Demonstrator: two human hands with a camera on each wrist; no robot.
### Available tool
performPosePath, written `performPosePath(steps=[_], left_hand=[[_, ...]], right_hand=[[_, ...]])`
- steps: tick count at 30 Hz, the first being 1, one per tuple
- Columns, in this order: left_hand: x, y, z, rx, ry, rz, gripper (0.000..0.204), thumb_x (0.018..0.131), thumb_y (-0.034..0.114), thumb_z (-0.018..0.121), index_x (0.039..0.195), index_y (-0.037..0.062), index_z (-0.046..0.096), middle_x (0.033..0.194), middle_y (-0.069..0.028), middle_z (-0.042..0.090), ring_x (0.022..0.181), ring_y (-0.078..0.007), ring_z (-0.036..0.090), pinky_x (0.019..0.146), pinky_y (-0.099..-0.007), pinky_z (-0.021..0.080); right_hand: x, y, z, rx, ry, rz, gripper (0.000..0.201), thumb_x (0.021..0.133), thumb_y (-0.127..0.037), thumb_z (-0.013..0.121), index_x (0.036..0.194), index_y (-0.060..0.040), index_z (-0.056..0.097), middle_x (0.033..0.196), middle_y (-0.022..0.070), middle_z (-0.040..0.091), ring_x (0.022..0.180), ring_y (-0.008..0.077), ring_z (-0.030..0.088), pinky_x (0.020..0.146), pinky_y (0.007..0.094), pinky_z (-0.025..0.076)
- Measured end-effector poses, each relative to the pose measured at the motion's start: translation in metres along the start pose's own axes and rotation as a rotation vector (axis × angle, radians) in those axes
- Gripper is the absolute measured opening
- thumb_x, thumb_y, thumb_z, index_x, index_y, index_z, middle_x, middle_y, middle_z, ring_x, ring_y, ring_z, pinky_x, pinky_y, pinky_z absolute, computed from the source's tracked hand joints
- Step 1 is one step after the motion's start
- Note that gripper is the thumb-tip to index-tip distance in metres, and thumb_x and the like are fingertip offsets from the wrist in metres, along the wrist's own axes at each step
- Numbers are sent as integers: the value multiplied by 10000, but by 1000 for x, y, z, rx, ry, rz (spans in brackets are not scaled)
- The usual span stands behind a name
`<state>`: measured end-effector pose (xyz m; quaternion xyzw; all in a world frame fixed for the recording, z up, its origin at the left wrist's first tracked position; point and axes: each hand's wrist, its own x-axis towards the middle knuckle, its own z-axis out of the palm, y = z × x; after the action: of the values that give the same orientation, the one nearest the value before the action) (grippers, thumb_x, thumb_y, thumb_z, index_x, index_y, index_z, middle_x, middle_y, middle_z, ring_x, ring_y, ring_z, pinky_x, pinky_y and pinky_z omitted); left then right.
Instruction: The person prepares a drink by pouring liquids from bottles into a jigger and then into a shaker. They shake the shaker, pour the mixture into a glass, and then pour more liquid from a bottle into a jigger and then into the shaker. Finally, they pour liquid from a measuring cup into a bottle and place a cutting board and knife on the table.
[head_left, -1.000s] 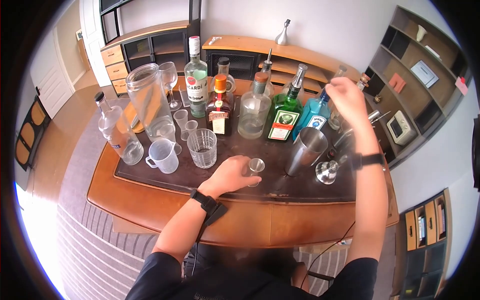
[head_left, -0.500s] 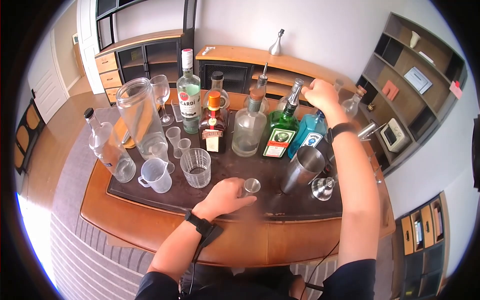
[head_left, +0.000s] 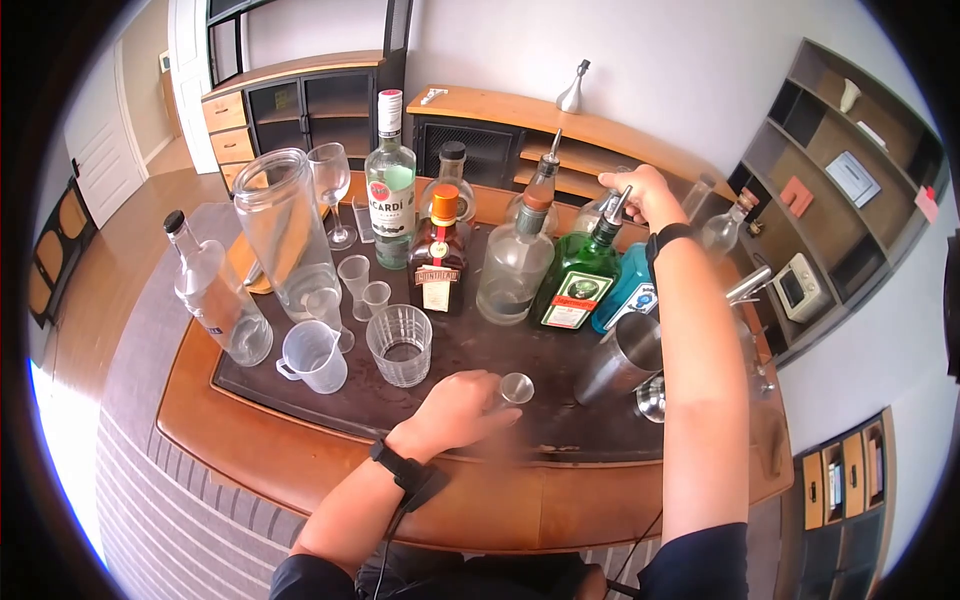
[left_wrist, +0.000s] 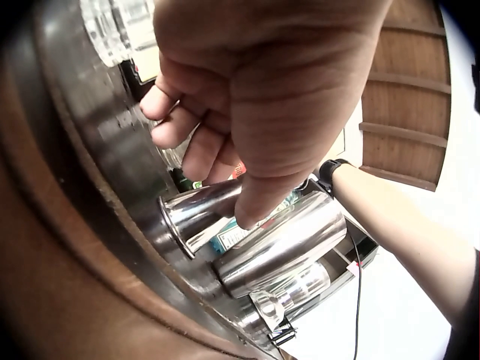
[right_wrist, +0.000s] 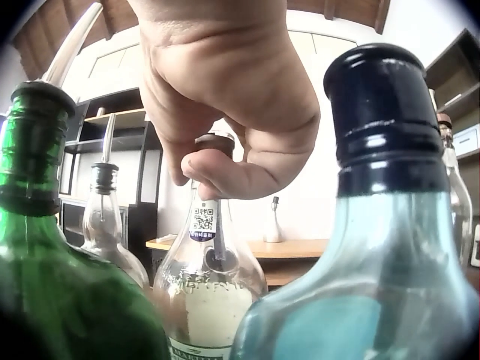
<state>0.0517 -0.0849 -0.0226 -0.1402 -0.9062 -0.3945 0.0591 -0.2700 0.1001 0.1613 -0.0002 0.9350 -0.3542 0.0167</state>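
My left hand (head_left: 455,412) is low over the dark table top, its thumb and forefinger at a small metal jigger (head_left: 517,388). In the left wrist view the thumb lies across the jigger (left_wrist: 196,219), and the other fingers hang loosely bent. My right hand (head_left: 645,195) reaches over the front row of bottles. Its thumb and fingers grip the neck of a clear glass bottle (right_wrist: 214,300) with a QR-code tag. This bottle stands between the green Jägermeister bottle (right_wrist: 67,277) and the blue bottle (right_wrist: 375,270), a little behind them.
A metal shaker tin (head_left: 610,370) stands near my right forearm, with a shiny strainer top (head_left: 651,398) beside it. Cut-glass tumbler (head_left: 400,348), plastic measuring jug (head_left: 314,358) and tall glass jar (head_left: 285,240) stand left. Bacardi (head_left: 390,200) and orange-capped Cointreau (head_left: 440,260) bottles line the back.
My right hand has moved left from beside the blue bottle's top to the neck of the clear bottle behind. The left hand stays at the jigger. The head view has shifted slightly.
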Motion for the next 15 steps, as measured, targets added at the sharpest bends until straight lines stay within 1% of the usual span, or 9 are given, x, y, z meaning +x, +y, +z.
performPosePath(steps=[1,4,6,7,10,11,14,15], left_hand=[[0,1,0,2,2,2,382,849,372,746,863,8,630,842,-183,650,794,-390,637,708,-478,508],[0,2,0,14,3,4,378,852,366,745,872,7,629,859,-187,656,815,-394,643,725,-481,516],[0,4,-1,17,5,1,377,851,363,746,877,5,629,862,-187,657,821,-395,645,731,-481,519],[-1,6,-1,15,7,0,378,851,362,747,878,5,629,861,-187,657,821,-394,646,731,-481,520],[-1,6,-2,24,6,4,374,849,359,750,872,6,629,854,-185,656,812,-394,645,724,-481,520],[-1,6,-1,28,4,5,372,848,358,750,868,7,629,851,-184,655,808,-394,645,720,-482,520],[-2,6,-1,43,9,9,370,843,356,755,840,11,623,829,-181,649,791,-393,642,710,-484,517],[-2,7,-1,37,11,7,368,841,353,756,830,12,619,822,-180,647,789,-393,642,709,-484,516]], right_hand=[[-5,2,0,58,-39,1,438,831,-418,790,627,-123,539,550,20,496,443,119,448,413,303,340],[10,10,7,153,-115,51,419,845,-384,781,639,-95,558,550,22,507,422,128,452,403,311,365],[31,15,21,96,9,53,393,854,-350,769,654,-67,584,562,33,539,413,138,472,402,319,392],[25,10,24,69,73,55,380,859,-333,762,661,-53,597,568,39,555,408,143,483,401,324,405],[-1,1,19,34,157,52,340,862,-291,741,692,-17,632,606,64,611,423,151,526,410,342,439],[-2,1,16,42,180,31,323,857,-284,728,708,-8,651,618,80,635,447,156,561,424,342,457],[-15,-6,1,75,295,-93,342,858,-303,722,705,-5,654,586,76,615,451,161,563,438,343,471],[-5,-6,-5,19,328,-125,395,871,-362,693,722,4,672,568,90,617,454,180,587,447,356,487]])
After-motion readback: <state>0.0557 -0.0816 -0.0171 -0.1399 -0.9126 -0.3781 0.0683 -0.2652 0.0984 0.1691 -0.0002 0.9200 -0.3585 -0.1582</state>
